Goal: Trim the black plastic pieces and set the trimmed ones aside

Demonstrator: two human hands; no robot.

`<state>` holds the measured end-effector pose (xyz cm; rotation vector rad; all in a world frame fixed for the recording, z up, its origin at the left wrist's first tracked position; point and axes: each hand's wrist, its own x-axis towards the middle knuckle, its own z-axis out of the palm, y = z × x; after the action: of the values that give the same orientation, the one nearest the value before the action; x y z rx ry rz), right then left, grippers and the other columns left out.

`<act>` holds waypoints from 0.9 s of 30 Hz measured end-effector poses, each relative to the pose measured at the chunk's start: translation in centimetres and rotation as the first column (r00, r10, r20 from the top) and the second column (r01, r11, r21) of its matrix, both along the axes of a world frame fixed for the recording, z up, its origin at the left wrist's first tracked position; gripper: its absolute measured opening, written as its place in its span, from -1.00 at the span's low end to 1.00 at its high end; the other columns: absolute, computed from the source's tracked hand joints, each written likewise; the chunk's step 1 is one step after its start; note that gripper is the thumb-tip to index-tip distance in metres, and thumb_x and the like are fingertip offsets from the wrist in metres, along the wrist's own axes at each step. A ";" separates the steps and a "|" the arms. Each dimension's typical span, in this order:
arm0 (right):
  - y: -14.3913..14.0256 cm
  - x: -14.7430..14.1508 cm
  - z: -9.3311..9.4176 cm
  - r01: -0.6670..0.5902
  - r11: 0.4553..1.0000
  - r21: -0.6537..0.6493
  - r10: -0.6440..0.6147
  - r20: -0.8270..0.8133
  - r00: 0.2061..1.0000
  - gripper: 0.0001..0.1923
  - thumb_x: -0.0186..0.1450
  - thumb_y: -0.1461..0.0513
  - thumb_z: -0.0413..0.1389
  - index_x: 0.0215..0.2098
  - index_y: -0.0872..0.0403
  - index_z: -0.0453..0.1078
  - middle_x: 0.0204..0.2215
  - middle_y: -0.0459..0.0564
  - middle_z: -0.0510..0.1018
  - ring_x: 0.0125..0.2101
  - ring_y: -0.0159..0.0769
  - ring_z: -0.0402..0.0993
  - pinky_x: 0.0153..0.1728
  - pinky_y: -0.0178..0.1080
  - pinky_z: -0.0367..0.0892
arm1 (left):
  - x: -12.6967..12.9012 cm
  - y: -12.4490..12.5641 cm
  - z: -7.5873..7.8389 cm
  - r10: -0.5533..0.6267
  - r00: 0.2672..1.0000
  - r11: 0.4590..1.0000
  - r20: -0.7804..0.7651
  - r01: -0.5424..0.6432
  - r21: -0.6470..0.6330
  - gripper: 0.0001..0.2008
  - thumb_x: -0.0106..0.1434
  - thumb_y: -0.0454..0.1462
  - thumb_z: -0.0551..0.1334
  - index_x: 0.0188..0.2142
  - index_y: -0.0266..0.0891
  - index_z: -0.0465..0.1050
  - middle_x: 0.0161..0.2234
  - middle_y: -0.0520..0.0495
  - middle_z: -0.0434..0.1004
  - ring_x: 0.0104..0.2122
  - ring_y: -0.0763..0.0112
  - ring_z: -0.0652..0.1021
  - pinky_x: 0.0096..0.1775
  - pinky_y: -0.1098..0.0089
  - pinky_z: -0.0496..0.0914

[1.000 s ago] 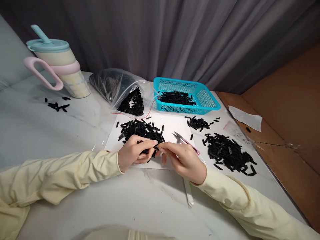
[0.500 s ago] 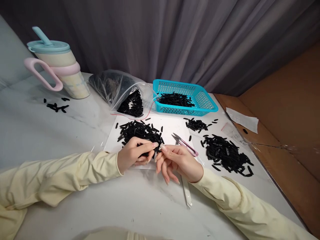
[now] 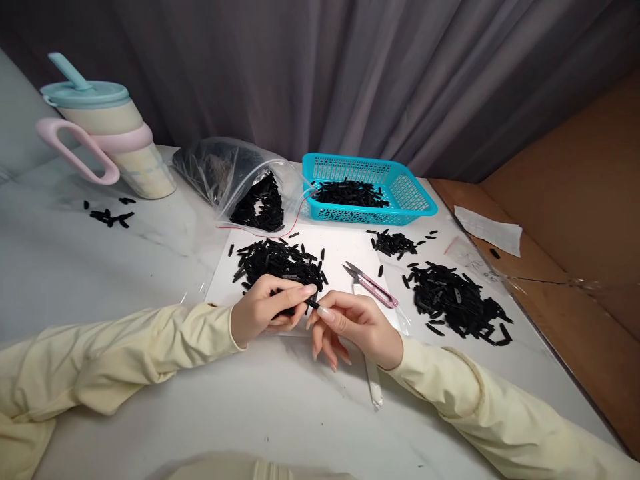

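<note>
My left hand (image 3: pixel 265 310) pinches a small black plastic piece (image 3: pixel 313 303) at the near edge of a heap of black pieces (image 3: pixel 277 261) on a white sheet (image 3: pixel 345 253). My right hand (image 3: pixel 357 327) touches the same piece with thumb and forefinger, its other fingers pointing down at the table. Pink thread snips (image 3: pixel 371 285) lie just behind my right hand, which may be holding their handle. A second heap of black pieces (image 3: pixel 457 301) lies to the right.
A turquoise basket (image 3: pixel 415 193) holding black pieces stands at the back. A clear bag (image 3: pixel 230 170) of black pieces lies left of it. A pastel tumbler (image 3: pixel 107 137) stands far left, with a few loose pieces (image 3: pixel 107 215) near it. A cardboard wall (image 3: pixel 575 220) borders the right.
My right hand has lowered and turned, so its fingers now point down at the table. The black piece shows more clearly between the two hands. The view has shifted slightly.
</note>
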<state>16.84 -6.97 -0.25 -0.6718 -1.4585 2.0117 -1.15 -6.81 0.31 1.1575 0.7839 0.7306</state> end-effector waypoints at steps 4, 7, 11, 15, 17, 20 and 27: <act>-0.2 0.1 0.1 0.030 0.998 0.059 -0.031 0.025 0.999 -0.73 0.30 0.11 0.00 -0.36 0.18 0.29 -0.60 -0.06 0.47 -0.75 -0.50 0.34 -0.80 -0.49 0.11 | 0.0 -0.1 -0.1 0.004 1.000 1.000 -0.003 -0.004 -0.013 -0.51 0.22 -0.10 0.10 -0.74 -0.32 0.20 -0.81 0.14 -0.01 -0.80 0.70 0.04 -0.72 0.52 -0.10; -0.2 0.1 0.1 0.053 0.997 0.064 -0.055 0.029 0.998 -0.73 0.30 0.11 0.01 -0.37 0.18 0.29 -0.61 -0.06 0.47 -0.75 -0.50 0.33 -0.80 -0.49 0.11 | 0.1 0.0 -0.2 0.022 1.000 0.999 0.016 -0.021 -0.046 -0.50 0.22 -0.08 0.10 -0.76 -0.31 0.20 -0.83 0.15 -0.06 -0.80 0.67 0.05 -0.71 0.50 -0.10; -0.2 0.1 0.1 0.051 0.997 0.050 -0.052 0.017 0.998 -0.73 0.29 0.11 0.02 -0.39 0.18 0.28 -0.62 -0.06 0.47 -0.76 -0.50 0.33 -0.80 -0.48 0.10 | 0.0 0.3 -0.4 0.051 0.996 0.997 0.076 -0.046 -0.063 -0.50 0.22 -0.12 0.07 -0.79 -0.29 0.19 -0.85 0.13 -0.06 -0.82 0.62 0.09 -0.71 0.47 -0.10; -0.2 0.1 0.1 0.053 0.998 0.045 -0.054 0.012 0.998 -0.73 0.29 0.10 0.02 -0.39 0.17 0.29 -0.61 -0.05 0.47 -0.75 -0.49 0.33 -0.79 -0.48 0.10 | -0.2 0.3 -0.6 0.032 0.999 0.999 0.038 -0.032 0.013 -0.49 0.21 -0.18 0.08 -0.83 -0.28 0.15 -0.86 0.09 0.00 -0.80 0.60 0.11 -0.68 0.43 -0.05; -0.2 0.2 0.1 0.051 0.998 0.043 -0.052 0.013 0.999 -0.73 0.29 0.10 0.03 -0.39 0.18 0.29 -0.61 -0.05 0.47 -0.75 -0.49 0.33 -0.79 -0.47 0.10 | -0.2 0.2 -0.5 0.040 0.999 0.998 0.015 -0.041 0.040 -0.51 0.19 -0.19 0.11 -0.83 -0.27 0.15 -0.86 0.09 0.01 -0.80 0.60 0.11 -0.68 0.43 -0.04; -0.2 0.2 0.2 0.041 0.999 0.014 -0.041 0.009 0.999 -0.73 0.28 0.10 0.04 -0.40 0.18 0.30 -0.61 -0.04 0.48 -0.75 -0.47 0.34 -0.79 -0.47 0.10 | -0.1 0.1 -0.3 0.075 0.997 0.997 0.009 -0.075 0.033 -0.55 0.15 -0.21 0.13 -0.82 -0.27 0.15 -0.87 0.12 -0.02 -0.81 0.62 0.09 -0.69 0.45 -0.06; 0.1 0.4 0.3 0.007 0.999 -0.051 -0.008 -0.022 1.000 -0.71 0.29 0.11 0.01 -0.45 0.18 0.28 -0.61 0.01 0.49 -0.73 -0.44 0.35 -0.77 -0.44 0.09 | -0.1 0.1 -0.2 0.066 0.996 0.996 -0.065 -0.062 0.067 -0.54 0.14 -0.22 0.12 -0.84 -0.26 0.16 -0.87 0.11 -0.02 -0.80 0.61 0.07 -0.69 0.44 -0.07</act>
<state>17.20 -6.92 0.03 -0.6732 -1.3944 2.0497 -1.29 -6.70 0.15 1.2252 0.8620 0.7788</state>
